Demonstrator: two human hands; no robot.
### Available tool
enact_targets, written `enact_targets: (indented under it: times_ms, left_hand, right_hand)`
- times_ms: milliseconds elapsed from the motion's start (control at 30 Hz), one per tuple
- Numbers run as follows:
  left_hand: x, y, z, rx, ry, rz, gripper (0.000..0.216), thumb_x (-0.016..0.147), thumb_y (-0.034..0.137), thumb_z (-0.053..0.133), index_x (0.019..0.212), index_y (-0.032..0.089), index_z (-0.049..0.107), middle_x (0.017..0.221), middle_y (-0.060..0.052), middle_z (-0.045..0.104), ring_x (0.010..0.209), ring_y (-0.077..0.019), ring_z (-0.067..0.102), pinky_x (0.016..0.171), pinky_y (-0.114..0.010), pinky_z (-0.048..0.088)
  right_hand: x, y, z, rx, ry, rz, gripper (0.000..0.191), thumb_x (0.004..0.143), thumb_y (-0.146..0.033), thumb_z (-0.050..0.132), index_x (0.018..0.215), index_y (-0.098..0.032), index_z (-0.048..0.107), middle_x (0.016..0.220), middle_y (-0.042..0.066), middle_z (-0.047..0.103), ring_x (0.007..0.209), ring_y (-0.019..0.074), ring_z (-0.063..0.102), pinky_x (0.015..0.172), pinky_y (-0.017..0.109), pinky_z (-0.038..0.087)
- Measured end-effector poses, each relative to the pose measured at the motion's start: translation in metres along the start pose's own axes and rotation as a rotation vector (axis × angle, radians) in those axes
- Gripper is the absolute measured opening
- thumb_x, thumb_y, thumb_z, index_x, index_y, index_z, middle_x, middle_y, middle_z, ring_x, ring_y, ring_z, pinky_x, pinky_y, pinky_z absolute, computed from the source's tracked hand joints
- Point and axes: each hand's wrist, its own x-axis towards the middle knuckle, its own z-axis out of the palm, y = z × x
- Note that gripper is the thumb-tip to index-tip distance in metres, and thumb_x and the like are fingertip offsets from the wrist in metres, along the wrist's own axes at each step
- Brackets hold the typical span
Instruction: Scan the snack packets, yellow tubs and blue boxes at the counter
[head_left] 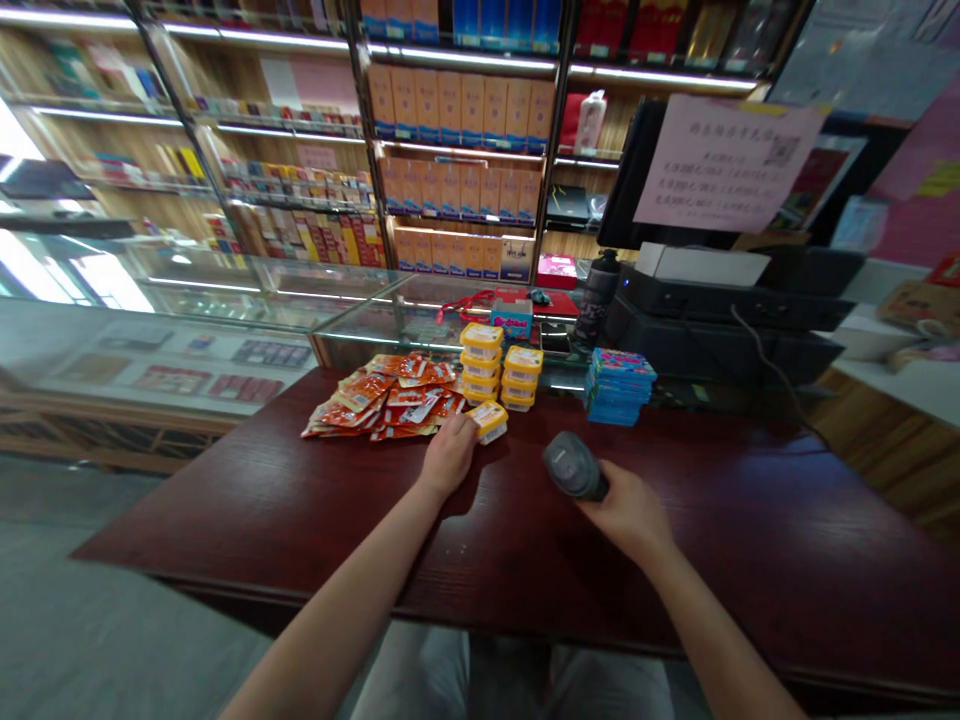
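My left hand [449,456] is closed on a small yellow-lidded tub [488,422], which sits tilted low over the table in front of the other tubs. Just behind it rise two stacks of the same kind, a taller left stack [481,362] and a right stack [521,378]. In my right hand [630,513] is a dark handheld barcode scanner [574,466], its head pointing toward the tubs. Left of my left hand lies a loose pile of orange snack packets [390,397].
A stack of blue flat packs [618,387] stands at the right on the dark wooden table [300,520]. Behind are a glass counter [420,300], a black bottle [598,295], a printer [735,300] and a monitor with a pink paper notice [727,165]. Lit shelves of boxes [461,105] line the wall.
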Motion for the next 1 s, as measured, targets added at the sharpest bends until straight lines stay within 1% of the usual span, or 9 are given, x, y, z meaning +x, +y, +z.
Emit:
enact_targets:
  times_ms: [67,133,233,333,400,500,700,833,1000]
  left_hand:
    - [-0.001,0.002,0.000,-0.027,-0.023,0.089,0.014,0.089,0.015,0.046,0.096,0.017,0.058,0.097,-0.009,0.059,0.096,-0.0206,0.055,0.090,-0.036,0.049]
    - [-0.002,0.006,0.000,-0.042,-0.071,0.191,0.016,0.088,0.015,0.048,0.099,0.018,0.059,0.100,-0.009,0.059,0.101,-0.0203,0.055,0.093,-0.035,0.048]
    - [0.000,0.015,0.000,-0.054,-0.183,0.333,0.019,0.088,0.014,0.049,0.102,0.019,0.060,0.105,-0.008,0.060,0.104,-0.0193,0.055,0.093,-0.033,0.048]
    - [0.011,0.025,0.002,-0.057,-0.241,0.380,0.018,0.087,0.015,0.051,0.101,0.020,0.061,0.109,-0.009,0.060,0.105,-0.0195,0.054,0.093,-0.033,0.048]
    - [0.021,0.032,0.005,-0.063,-0.226,0.342,0.015,0.086,0.018,0.054,0.097,0.021,0.064,0.112,-0.009,0.059,0.107,-0.0211,0.053,0.093,-0.035,0.048]
    - [0.037,0.045,0.016,-0.127,-0.191,0.220,0.015,0.084,0.020,0.056,0.093,0.023,0.067,0.111,-0.008,0.058,0.105,-0.0218,0.053,0.092,-0.038,0.048]
    - [0.058,0.068,0.054,-0.411,-0.106,-0.025,0.014,0.076,0.016,0.066,0.089,0.019,0.069,0.104,-0.007,0.057,0.099,-0.0206,0.057,0.089,-0.038,0.050]
    - [0.067,0.075,0.074,-0.495,-0.061,-0.210,0.015,0.073,0.016,0.069,0.087,0.018,0.069,0.098,-0.006,0.057,0.091,-0.0180,0.059,0.086,-0.035,0.051]
    - [0.074,0.082,0.085,-0.622,-0.047,-0.242,0.015,0.070,0.013,0.071,0.085,0.016,0.068,0.092,-0.005,0.057,0.089,-0.0165,0.059,0.079,-0.032,0.053]
  right_hand:
    - [0.003,0.007,-0.002,-0.239,0.036,0.039,0.018,0.076,-0.031,0.060,0.092,-0.023,0.063,0.084,0.005,0.071,0.076,0.0226,0.066,0.060,0.028,0.038]
    - [0.005,0.018,0.000,-0.346,0.080,0.044,0.016,0.077,-0.028,0.058,0.091,-0.022,0.062,0.086,0.005,0.070,0.077,0.0207,0.066,0.060,0.027,0.035]
    - [0.003,0.037,0.008,-0.389,0.148,0.035,0.018,0.077,-0.026,0.057,0.094,-0.021,0.061,0.088,0.005,0.070,0.077,0.0200,0.065,0.060,0.027,0.034]
    - [-0.001,0.051,0.015,-0.374,0.178,-0.011,0.023,0.077,-0.023,0.056,0.100,-0.021,0.062,0.091,0.005,0.070,0.078,0.0201,0.064,0.062,0.028,0.034]
    - [-0.004,0.055,0.017,-0.337,0.182,-0.034,0.025,0.077,-0.022,0.056,0.101,-0.020,0.062,0.092,0.005,0.070,0.079,0.0203,0.064,0.063,0.028,0.035]
    - [-0.005,0.056,0.016,-0.284,0.193,-0.049,0.025,0.077,-0.022,0.055,0.101,-0.020,0.063,0.094,0.005,0.070,0.081,0.0198,0.064,0.067,0.028,0.037]
    - [-0.004,0.058,0.015,-0.240,0.190,-0.054,0.028,0.075,-0.020,0.054,0.102,-0.021,0.063,0.095,0.005,0.071,0.081,0.0196,0.063,0.069,0.027,0.039]
    - [-0.003,0.062,0.016,-0.208,0.199,-0.066,0.029,0.074,-0.021,0.053,0.101,-0.021,0.063,0.095,0.005,0.071,0.082,0.0204,0.063,0.070,0.027,0.040]
    - [-0.003,0.065,0.016,-0.178,0.248,-0.102,0.029,0.073,-0.020,0.052,0.099,-0.019,0.064,0.095,0.006,0.071,0.081,0.0211,0.063,0.070,0.028,0.040]
